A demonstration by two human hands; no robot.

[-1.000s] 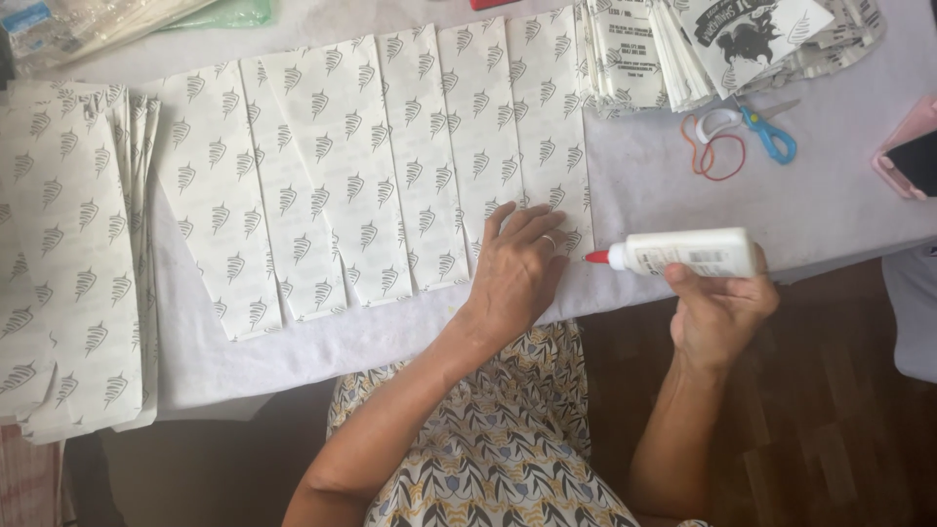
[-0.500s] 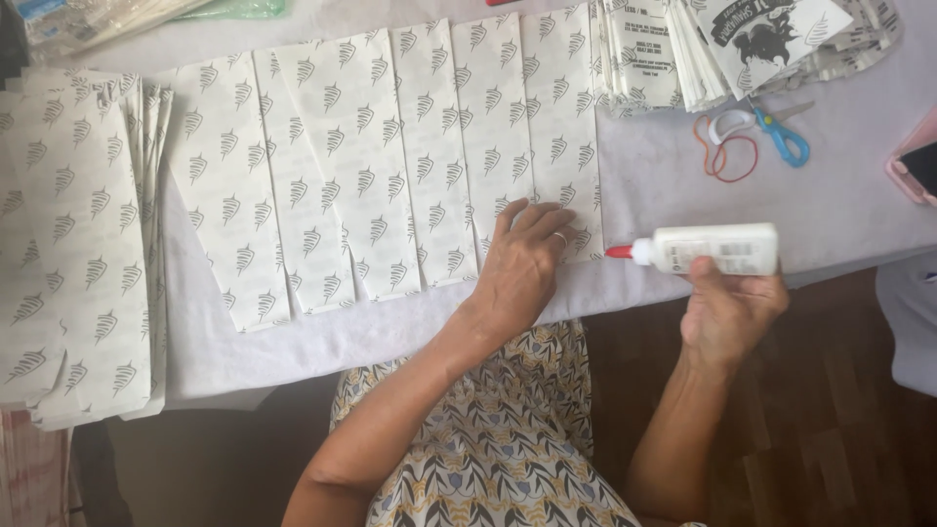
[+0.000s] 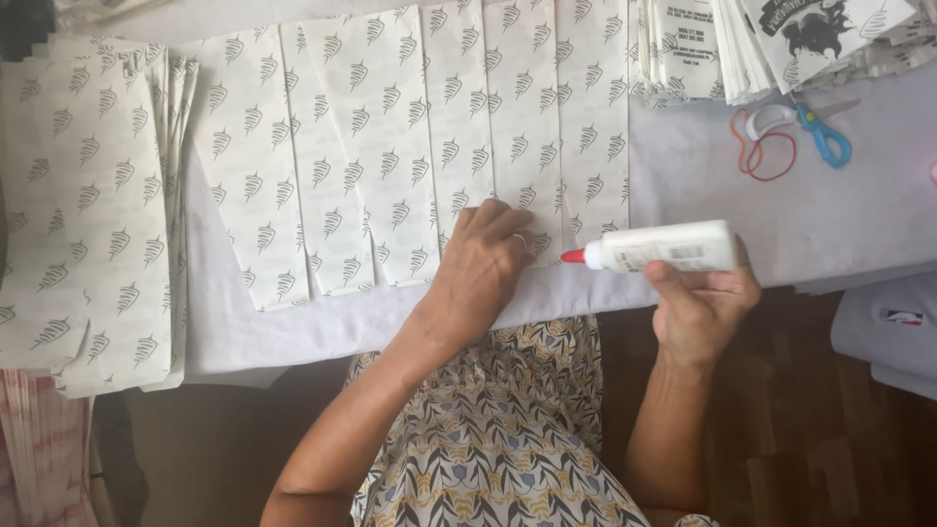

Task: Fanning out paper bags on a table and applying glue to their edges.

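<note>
My left hand lies flat, fingers spread, on the lower end of an overlapping row of white paper pieces printed with grey leaf marks. My right hand grips a white glue bottle held sideways, its red tip pointing left at the bottom edge of the rightmost paper piece, close to my left fingers. The papers rest on a pale grey cloth-covered table.
A thick stack of the same printed papers lies at the left. Another pile of printed sheets sits at the top right. Blue-handled scissors and a red rubber band lie right of the row. A wooden floor shows below.
The glue bottle and my right hand have shifted slightly right and down in view, with the tip staying near the paper edge. My left hand keeps pressing the same spot.
</note>
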